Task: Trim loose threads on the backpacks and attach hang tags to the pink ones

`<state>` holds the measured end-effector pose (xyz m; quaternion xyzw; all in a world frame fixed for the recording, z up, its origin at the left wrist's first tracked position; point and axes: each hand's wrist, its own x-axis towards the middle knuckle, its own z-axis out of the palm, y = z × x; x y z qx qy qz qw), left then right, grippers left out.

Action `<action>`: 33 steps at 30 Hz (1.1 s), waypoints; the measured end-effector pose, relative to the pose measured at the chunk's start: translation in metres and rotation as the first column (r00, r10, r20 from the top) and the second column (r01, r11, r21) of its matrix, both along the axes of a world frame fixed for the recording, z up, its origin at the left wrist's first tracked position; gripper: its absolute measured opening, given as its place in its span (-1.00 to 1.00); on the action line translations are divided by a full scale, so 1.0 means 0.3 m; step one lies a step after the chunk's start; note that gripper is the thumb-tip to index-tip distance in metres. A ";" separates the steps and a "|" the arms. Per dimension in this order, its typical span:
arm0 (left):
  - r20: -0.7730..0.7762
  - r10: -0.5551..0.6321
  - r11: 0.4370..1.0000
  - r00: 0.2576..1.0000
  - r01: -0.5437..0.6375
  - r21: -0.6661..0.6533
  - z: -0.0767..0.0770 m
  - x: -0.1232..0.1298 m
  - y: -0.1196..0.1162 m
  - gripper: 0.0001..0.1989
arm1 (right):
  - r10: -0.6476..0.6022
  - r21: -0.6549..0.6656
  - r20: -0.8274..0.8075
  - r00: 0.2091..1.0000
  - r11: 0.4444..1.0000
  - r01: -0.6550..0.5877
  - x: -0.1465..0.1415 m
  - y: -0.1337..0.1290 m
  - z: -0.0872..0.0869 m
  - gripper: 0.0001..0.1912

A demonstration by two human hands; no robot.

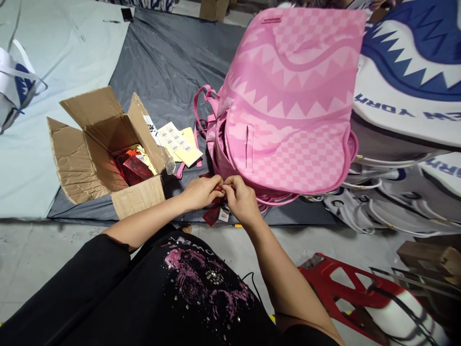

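Note:
My left hand (203,193) and my right hand (240,198) meet with pinched fingertips at the near lower-left edge of a pink backpack (306,110). Both are closed at the top of a shiny red tag (212,215), which hangs below the fingers; the exact spot they grip is hidden. Beside that tag shows a small white barcode label (224,214). The backpack, with shark-teeth and checker patterns, lies front up, its pink straps (205,103) at the left side.
To the left stands an open cardboard box (72,158) holding red tags (135,168). Barcode sticker sheets (180,144) lie between box and backpack. White and blue bags (410,105) are stacked at the right. A red stool (334,278) stands on the floor at lower right.

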<state>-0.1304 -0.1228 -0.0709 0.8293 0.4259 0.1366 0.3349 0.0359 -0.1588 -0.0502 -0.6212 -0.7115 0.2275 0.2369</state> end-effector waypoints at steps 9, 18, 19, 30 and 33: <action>0.009 -0.030 0.999 1.000 0.030 -0.024 -0.001 0.005 0.000 -0.84 | -0.029 0.009 -0.063 0.998 1.000 0.030 0.001 -0.003 -0.009 -0.90; 0.009 -0.047 0.999 0.999 0.047 0.007 -0.002 0.009 0.006 -0.82 | -0.052 0.029 -0.106 0.993 0.998 0.056 0.010 -0.012 -0.016 -0.89; -0.002 -0.051 0.999 0.999 0.051 0.019 -0.004 0.009 0.006 -0.81 | -0.057 0.032 -0.106 0.993 0.998 0.061 0.011 -0.011 -0.019 -0.89; 0.264 0.028 0.941 0.964 -0.115 0.319 0.002 -0.087 -0.022 -0.72 | -0.127 0.128 0.111 0.986 0.985 0.113 -0.049 -0.066 0.027 -0.63; 0.555 0.170 0.765 0.814 -0.464 0.447 0.042 -0.219 -0.029 -0.73 | -0.050 0.168 0.029 0.998 0.985 0.045 -0.100 -0.095 0.031 -0.56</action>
